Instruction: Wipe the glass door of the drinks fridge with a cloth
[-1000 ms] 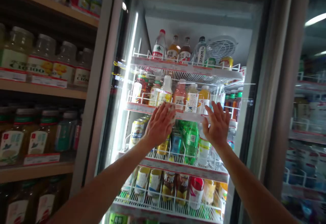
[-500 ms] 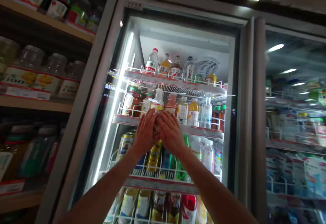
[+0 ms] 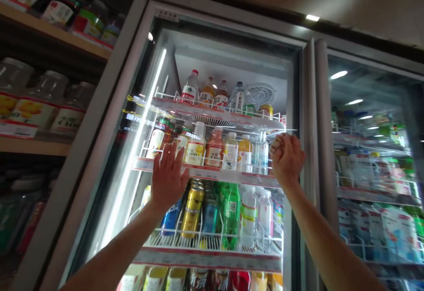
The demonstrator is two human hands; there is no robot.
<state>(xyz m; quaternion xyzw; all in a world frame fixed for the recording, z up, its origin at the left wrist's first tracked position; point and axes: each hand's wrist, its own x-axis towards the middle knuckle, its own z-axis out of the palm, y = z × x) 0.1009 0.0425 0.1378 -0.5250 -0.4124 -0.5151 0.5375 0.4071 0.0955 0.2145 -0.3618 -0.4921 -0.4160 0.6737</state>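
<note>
Two hands on the glass door of a drinks fridge.
Left hand lies flat on the glass before a bottle shelf, fingers spread and released. Right hand is at the door's right edge, fingers clenched on a pale wad.

Our hands have parted: left hand spread on the glass door — right hand now at its right edge.

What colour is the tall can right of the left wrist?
Gold, best seen in the head view: the can stands beside the left hand.
</note>
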